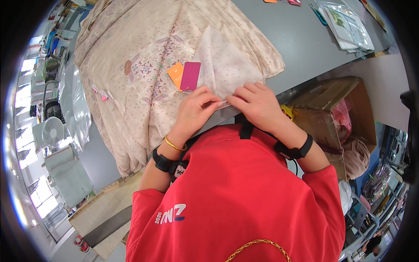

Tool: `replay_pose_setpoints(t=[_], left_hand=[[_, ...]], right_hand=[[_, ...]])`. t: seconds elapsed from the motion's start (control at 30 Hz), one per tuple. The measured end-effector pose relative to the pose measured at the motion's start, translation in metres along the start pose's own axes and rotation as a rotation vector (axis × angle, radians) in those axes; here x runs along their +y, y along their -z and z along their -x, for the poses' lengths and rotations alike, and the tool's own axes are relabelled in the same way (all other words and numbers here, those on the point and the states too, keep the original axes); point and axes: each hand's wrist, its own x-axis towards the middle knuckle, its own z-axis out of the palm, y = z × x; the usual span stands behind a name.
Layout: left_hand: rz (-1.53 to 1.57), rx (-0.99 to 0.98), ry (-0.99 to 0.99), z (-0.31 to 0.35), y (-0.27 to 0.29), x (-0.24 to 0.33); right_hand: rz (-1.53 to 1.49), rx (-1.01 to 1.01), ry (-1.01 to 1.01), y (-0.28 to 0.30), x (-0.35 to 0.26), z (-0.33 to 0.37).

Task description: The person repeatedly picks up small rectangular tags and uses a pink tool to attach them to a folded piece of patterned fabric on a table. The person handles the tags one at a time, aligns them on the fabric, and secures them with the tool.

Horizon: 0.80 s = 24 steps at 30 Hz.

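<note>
Cream patterned fabric with purple floral motifs spreads over the grey table, and a paler flap of it, wrong side up, runs down to the table's near edge. My left hand pinches with thumb and forefinger at the flap's lower edge. Close beside it, my right hand is closed on that same edge, fingers curled. A thin white bit shows between the two sets of fingertips, too small to name. An orange hang tag and a purple hang tag lie on the fabric just beyond my left hand.
A cardboard box with pink plastic and cloth stands right of the table. Plastic-wrapped packets lie at the far right. Small pink pieces rest on the fabric's left side. Clear plastic sheeting and a fan are at left.
</note>
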Motion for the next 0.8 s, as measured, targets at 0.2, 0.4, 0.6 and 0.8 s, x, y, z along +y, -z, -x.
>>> replay_pose_setpoints(t=[0.2,0.4,0.6,0.8], left_hand=[[0.114,0.031,0.047,-0.003,0.000,-0.012],[0.469,0.071,0.284,0.016,0.028,-0.010],[0.424,0.066,0.427,0.033,0.036,-0.001],[0.988,0.081,0.346,0.023,0.034,-0.011]], right_hand=[[-0.028,-0.022,0.031,-0.015,-0.003,-0.011],[-0.117,0.023,-0.044,-0.020,-0.003,-0.008],[-0.144,0.017,-0.080,-0.022,-0.004,-0.007],[-0.136,0.027,-0.065,-0.022,-0.004,-0.007]])
